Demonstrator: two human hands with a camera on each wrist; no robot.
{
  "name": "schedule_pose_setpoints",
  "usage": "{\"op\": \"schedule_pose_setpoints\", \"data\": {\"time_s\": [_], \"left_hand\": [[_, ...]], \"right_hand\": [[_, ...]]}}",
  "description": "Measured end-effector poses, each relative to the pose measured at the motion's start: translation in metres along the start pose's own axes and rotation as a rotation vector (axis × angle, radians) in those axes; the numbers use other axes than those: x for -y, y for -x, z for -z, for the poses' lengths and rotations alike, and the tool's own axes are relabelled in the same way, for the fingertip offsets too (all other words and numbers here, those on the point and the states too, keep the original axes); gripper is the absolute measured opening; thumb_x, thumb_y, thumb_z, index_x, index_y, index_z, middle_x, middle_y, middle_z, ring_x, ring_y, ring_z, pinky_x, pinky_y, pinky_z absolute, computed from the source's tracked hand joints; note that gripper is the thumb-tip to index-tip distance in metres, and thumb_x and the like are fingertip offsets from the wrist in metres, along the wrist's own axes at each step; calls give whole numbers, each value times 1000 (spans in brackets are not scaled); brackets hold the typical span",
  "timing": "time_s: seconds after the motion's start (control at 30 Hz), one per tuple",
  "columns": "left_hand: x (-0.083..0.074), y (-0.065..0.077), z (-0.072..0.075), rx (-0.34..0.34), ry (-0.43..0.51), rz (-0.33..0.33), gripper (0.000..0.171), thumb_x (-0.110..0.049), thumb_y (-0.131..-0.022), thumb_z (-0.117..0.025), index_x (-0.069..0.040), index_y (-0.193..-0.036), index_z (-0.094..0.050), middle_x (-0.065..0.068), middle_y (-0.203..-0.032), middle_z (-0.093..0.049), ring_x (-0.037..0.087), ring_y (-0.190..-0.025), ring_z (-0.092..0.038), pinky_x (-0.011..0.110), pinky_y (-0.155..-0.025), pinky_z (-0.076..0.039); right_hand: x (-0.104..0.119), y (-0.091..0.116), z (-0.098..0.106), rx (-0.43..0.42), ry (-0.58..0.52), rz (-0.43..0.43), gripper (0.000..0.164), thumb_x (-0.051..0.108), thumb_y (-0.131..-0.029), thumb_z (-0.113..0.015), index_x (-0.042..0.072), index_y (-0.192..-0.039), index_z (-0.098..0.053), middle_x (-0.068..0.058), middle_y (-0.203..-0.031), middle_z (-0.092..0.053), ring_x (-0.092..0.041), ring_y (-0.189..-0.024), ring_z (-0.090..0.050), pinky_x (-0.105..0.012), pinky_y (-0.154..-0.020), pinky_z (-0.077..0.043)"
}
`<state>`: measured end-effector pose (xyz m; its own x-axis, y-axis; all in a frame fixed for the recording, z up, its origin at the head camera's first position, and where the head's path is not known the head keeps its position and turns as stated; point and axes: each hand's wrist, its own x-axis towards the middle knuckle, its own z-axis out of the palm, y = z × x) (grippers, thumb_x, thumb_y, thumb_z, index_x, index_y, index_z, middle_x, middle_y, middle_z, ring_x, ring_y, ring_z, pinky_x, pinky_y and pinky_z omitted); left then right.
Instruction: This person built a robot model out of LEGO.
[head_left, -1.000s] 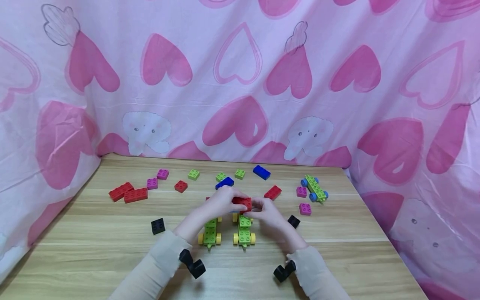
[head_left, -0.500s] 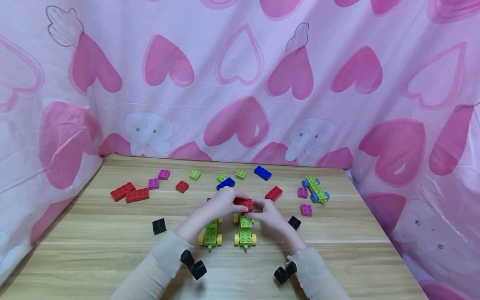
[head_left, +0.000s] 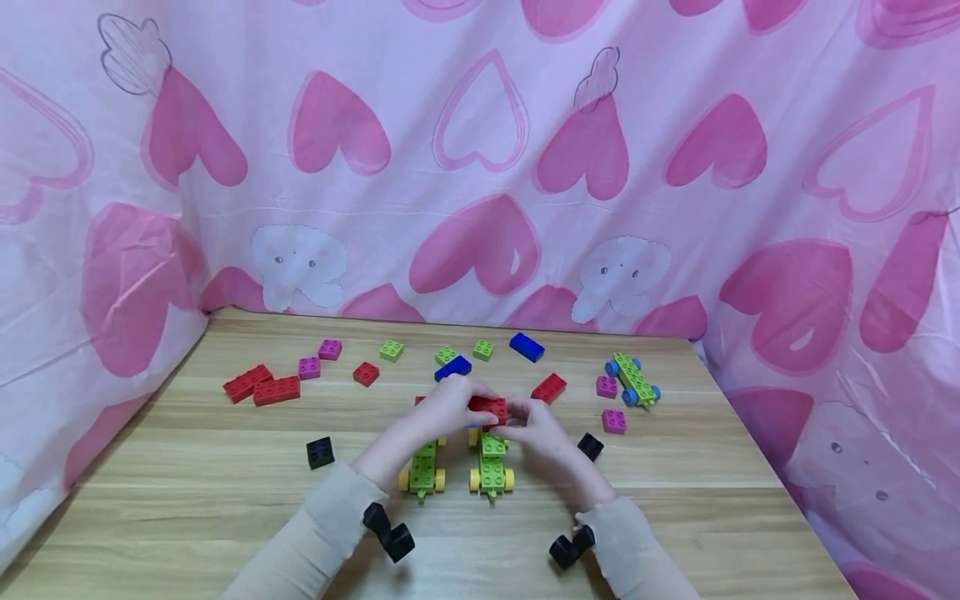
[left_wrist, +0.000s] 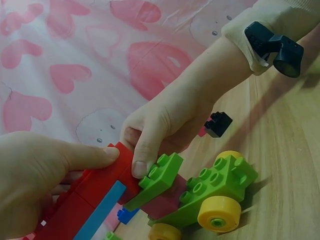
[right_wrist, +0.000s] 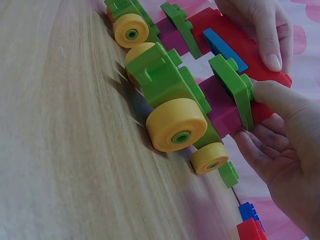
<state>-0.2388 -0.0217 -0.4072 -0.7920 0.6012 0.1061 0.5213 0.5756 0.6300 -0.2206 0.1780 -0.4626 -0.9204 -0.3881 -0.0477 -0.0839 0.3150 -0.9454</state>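
Observation:
Two green wheeled bases with yellow wheels, a left car [head_left: 423, 472] and a right car [head_left: 492, 473], stand side by side. In the right wrist view, each carries a magenta brick [right_wrist: 220, 107] and a green plate [right_wrist: 232, 90]. Red bricks [left_wrist: 95, 187] and a blue strip [left_wrist: 102, 212] span across between their tops. My left hand [head_left: 452, 404] grips the red bricks from above, its thumb on their side. My right hand [head_left: 534, 427] pinches the red brick at the right end, thumb beside the green plate. Part of the left car is hidden behind my left hand and wrist.
A green car with blue wheels [head_left: 633, 379] stands at the back right. Loose red bricks [head_left: 276, 391], blue bricks [head_left: 527, 347], pink bricks [head_left: 613, 422] and green bricks [head_left: 391, 350] lie around. Black bricks [head_left: 320, 452] lie to either side; a pink curtain [head_left: 480, 167] hangs behind.
Both hands keep their hold on the red bricks, and the cars stay in place. The head view has only drifted slightly.

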Motion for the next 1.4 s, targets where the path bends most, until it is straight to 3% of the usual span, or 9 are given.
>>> {"op": "schedule_pose_setpoints", "data": {"time_s": [0.2, 0.5, 0.83, 1.03, 1.4], "left_hand": [[1, 1, -2, -17, -9, -1, 30, -22, -88, -74, -9, -115, -73, 6, -111, -73, 17, -100, -66, 30, -80, -57], [1, 3, -2, -30, -2, -22, 30, -21, -87, -75, -8, -115, -73, 8, -110, -73, 19, -100, -66, 31, -80, -57], [3, 4, -4, -39, -18, -32, 30, -20, -87, -74, -7, -115, -72, 7, -110, -73, 18, -99, -67, 31, -81, -57], [2, 5, -5, -49, -5, -35, 31, -20, -88, -74, -7, -116, -72, 7, -112, -72, 18, -101, -67, 33, -83, -57], [7, 7, -7, -98, -1, -104, 38, -20, -87, -75, -5, -121, -68, 8, -119, -70, 22, -110, -65, 35, -90, -56]], "right_hand": [[5, 2, -1, -13, 6, -32, 33, 10, -90, -69, 1, -122, -63, -11, -111, -70, -14, -100, -64, -24, -89, -51], [31, 12, -1, 10, 13, -29, 32, 7, -90, -67, -2, -121, -62, -12, -111, -69, -16, -101, -63, -26, -92, -50], [2, 2, -1, -2, 20, -11, 33, 14, -91, -68, 4, -122, -62, -7, -113, -67, -15, -104, -62, -31, -97, -47], [1, 3, -2, -21, 12, 3, 34, 17, -90, -70, 8, -121, -62, -6, -113, -67, -18, -105, -63, -32, -98, -47], [2, 6, -4, -41, 41, 2, 31, 18, -90, -70, 12, -120, -62, -4, -116, -67, -18, -110, -61, -39, -104, -45]]}}
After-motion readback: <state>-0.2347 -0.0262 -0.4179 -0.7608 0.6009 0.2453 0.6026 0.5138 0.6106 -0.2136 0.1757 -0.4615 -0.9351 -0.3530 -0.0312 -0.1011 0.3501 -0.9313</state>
